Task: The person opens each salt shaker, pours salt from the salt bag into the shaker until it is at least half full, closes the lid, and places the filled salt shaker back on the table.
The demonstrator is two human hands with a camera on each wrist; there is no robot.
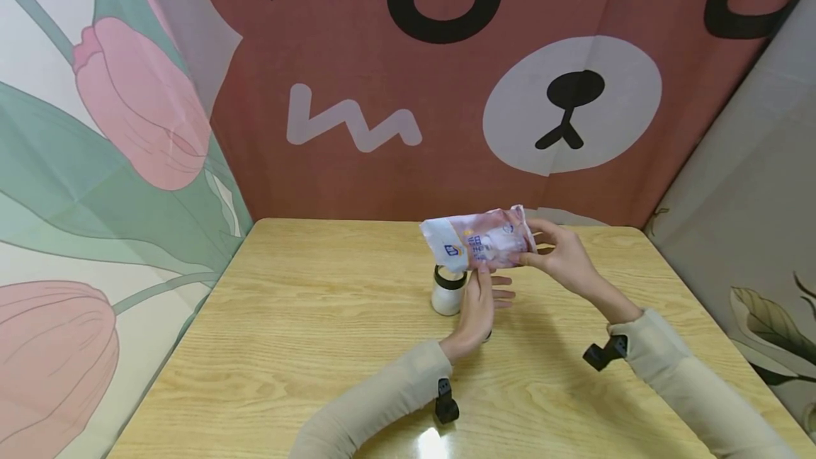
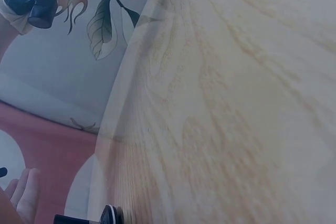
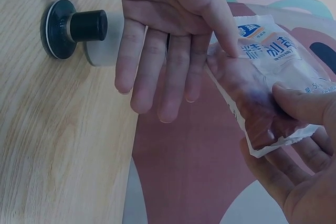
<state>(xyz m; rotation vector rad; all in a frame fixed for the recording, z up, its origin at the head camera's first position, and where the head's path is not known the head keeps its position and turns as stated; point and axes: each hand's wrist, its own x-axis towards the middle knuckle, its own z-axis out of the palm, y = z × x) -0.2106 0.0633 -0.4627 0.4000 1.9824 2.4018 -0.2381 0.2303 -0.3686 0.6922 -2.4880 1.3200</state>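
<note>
My right hand (image 1: 564, 259) pinches one end of a printed white, pink and purple plastic packet (image 1: 487, 238), thumb on one side and fingers on the other. The packet is tilted, its white end over a jar (image 1: 448, 297) with a dark rim and whitish body. With its fingers straight, my left hand (image 1: 477, 310) is beside the jar. In the right wrist view, the left thumb lies against the packet (image 3: 257, 72). Whether anything leaves the packet is hidden. A black lid with a knob (image 3: 88, 25) lies on the table near the jar, mostly behind the left wrist in the head view.
The wooden table (image 1: 306, 331) meets a red curtain (image 1: 357, 183) with a bear face at its far edge. Flower-patterned cloths (image 1: 57, 218) hang at both sides. Each wrist wears a small black camera (image 1: 446, 406).
</note>
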